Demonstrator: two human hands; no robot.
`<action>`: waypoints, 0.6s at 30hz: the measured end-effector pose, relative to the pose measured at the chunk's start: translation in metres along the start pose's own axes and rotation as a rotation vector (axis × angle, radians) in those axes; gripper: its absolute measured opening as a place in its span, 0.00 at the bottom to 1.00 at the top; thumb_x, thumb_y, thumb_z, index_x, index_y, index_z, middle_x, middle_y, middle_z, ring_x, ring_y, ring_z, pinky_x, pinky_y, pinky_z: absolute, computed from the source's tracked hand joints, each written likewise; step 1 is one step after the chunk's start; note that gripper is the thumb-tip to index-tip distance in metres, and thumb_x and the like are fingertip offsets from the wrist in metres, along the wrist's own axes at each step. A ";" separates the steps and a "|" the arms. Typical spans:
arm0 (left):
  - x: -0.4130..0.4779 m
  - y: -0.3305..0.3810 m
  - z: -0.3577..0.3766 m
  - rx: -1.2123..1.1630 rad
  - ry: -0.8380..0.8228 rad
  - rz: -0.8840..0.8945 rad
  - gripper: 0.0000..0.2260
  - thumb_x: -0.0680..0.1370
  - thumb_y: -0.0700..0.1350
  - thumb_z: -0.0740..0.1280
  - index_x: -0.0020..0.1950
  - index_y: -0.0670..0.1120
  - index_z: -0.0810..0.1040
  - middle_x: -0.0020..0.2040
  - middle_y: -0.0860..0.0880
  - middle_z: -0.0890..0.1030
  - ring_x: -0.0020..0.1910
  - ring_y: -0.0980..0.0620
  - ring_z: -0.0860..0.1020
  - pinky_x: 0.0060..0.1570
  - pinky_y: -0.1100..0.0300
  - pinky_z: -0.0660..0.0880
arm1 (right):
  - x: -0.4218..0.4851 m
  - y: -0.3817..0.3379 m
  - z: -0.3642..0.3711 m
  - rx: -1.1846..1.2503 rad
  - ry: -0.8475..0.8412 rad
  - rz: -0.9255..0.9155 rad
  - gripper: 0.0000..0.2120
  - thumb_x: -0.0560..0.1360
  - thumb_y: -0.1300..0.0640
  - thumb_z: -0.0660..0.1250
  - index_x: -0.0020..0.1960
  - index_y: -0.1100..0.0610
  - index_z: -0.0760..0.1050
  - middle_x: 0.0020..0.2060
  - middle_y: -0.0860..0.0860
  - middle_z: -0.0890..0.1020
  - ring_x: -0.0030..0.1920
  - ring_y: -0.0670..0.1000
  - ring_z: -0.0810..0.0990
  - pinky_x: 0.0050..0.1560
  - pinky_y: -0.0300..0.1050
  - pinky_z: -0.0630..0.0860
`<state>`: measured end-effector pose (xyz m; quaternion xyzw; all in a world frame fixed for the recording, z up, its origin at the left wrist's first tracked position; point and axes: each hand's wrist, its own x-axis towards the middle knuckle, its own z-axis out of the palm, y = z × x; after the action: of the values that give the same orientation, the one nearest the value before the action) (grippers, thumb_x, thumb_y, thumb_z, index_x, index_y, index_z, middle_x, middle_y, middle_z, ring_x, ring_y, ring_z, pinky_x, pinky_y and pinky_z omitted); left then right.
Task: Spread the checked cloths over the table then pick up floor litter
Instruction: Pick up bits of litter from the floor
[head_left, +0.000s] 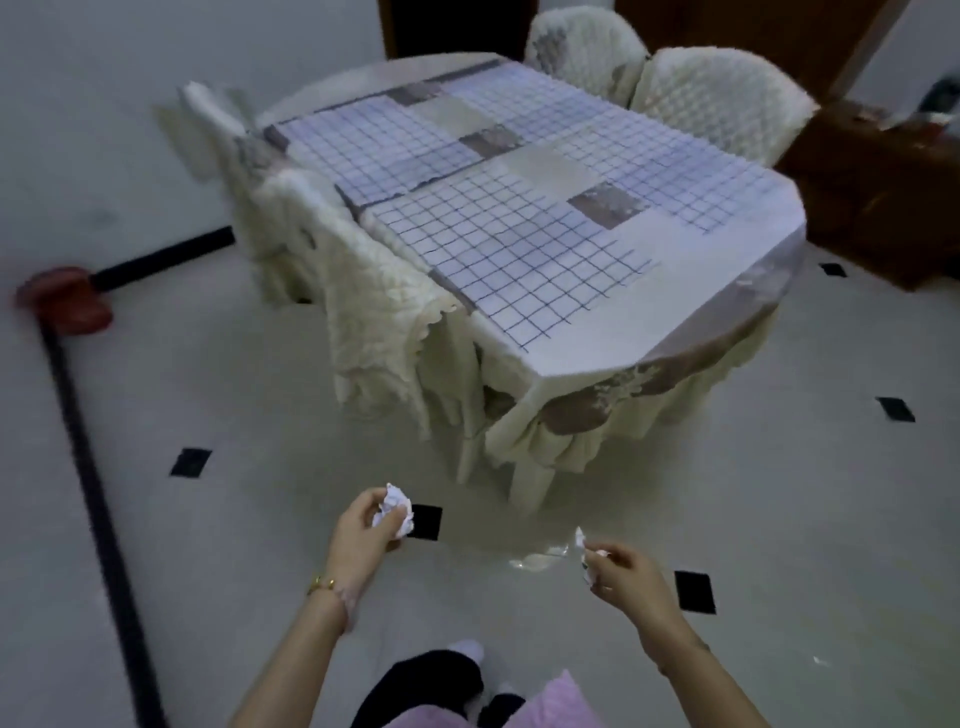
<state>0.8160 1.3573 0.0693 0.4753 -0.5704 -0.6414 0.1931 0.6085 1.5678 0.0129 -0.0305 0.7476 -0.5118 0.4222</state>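
The worktop (737, 312) is covered by checked cloths (519, 228) lying flat; above the tiled floor (234, 519), a crumpled paper ball (396, 506) is clamped in the left hand (363, 535), and a smaller scrap (589, 558) is pinched in the right hand (623, 577)

You're looking at a pale tiled floor (779, 493) w/ small black diamond insets (191, 462) and a black border strip (88, 467). Plain white wall (130, 78) on your left, dark wood doors (457, 26) at back. Quilted cream chair covers (722, 98) around the table, dark wood cabinet (872, 192) right. Light is dim, frame blurry.
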 end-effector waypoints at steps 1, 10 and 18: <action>-0.016 -0.010 -0.010 -0.029 0.072 -0.025 0.05 0.72 0.45 0.67 0.41 0.44 0.75 0.37 0.49 0.75 0.38 0.53 0.73 0.41 0.62 0.73 | 0.003 -0.002 0.005 -0.060 -0.062 -0.005 0.08 0.76 0.62 0.65 0.53 0.61 0.79 0.37 0.55 0.78 0.39 0.50 0.76 0.37 0.32 0.78; -0.145 -0.100 -0.068 -0.184 0.542 -0.224 0.08 0.78 0.37 0.61 0.38 0.44 0.71 0.31 0.50 0.74 0.35 0.51 0.72 0.37 0.62 0.69 | 0.015 -0.010 0.082 -0.385 -0.455 -0.037 0.06 0.75 0.66 0.65 0.51 0.66 0.78 0.31 0.55 0.74 0.33 0.50 0.70 0.31 0.36 0.72; -0.163 -0.167 -0.107 -0.465 0.818 -0.505 0.06 0.68 0.40 0.66 0.32 0.45 0.71 0.26 0.48 0.76 0.32 0.50 0.70 0.33 0.62 0.64 | 0.040 -0.024 0.198 -0.516 -0.649 -0.081 0.03 0.75 0.67 0.65 0.45 0.66 0.78 0.34 0.58 0.72 0.35 0.51 0.68 0.30 0.36 0.69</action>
<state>1.0312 1.4732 -0.0093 0.7538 -0.1591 -0.5397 0.3393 0.7044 1.3908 -0.0162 -0.3245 0.6776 -0.2874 0.5941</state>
